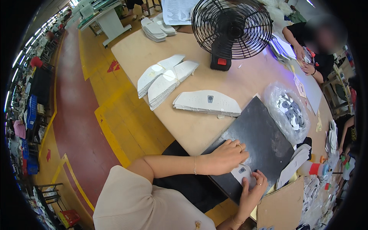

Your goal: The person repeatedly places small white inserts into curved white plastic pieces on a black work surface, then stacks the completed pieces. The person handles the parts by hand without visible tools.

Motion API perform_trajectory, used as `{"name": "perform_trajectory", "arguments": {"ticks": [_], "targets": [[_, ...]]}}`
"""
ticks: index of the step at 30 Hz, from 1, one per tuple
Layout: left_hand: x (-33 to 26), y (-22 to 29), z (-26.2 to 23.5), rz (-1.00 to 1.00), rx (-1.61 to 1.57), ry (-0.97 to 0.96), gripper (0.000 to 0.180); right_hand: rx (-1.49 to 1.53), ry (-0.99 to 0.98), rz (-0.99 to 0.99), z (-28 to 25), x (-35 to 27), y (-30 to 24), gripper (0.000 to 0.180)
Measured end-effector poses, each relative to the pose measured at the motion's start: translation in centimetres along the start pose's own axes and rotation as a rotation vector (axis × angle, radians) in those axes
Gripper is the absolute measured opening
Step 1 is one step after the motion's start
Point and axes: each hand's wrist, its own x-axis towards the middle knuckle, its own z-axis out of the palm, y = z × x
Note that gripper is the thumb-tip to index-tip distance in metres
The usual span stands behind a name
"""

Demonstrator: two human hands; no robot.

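A white cut piece (238, 173) with a small dark grey patch lies on a black board (264, 132) at the table's near edge. My left hand (229, 155) is closed, its curled fingers pressed down at the far edge of the piece; its fingertips are partly hidden. With thumb and fingers, my right hand (253, 188) grips the near right side of the same piece. Beyond the board sits a stack of white pieces (191, 100), the top one bearing a similar patch. A clear plastic bag (268, 92) of small grey and white patches rests beside the board.
A black fan (220, 63) stands on the table (126, 48). Tied bundles of white pieces (168, 82) lie at the left edge. Right of the board are more white pieces (293, 165), a bottle (314, 168) and cardboard (280, 209). Another person (303, 42) works across the table.
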Motion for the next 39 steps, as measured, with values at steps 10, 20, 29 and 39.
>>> {"name": "perform_trajectory", "arguments": {"ticks": [10,20,29,39], "targets": [[-3.0,-3.9,-10.5,-0.263,-0.338,0.204,0.022,0.310,-0.214,-0.206,0.6,9.8,-6.6,0.008],[-5.0,-14.0,-23.1,-0.503,0.023,0.571,0.044,0.057,-0.071,-0.550,9.5,19.1,-11.1,0.036],[-2.2,-39.6,-34.1,-1.090,-0.444,1.096,0.083,0.140,-0.003,-0.290,9.8,19.4,-4.0,0.034],[0.5,-59.9,-36.5,-0.955,-0.607,1.410,0.063,0.018,0.027,-0.371,10.7,19.4,-4.5,0.019]]}}
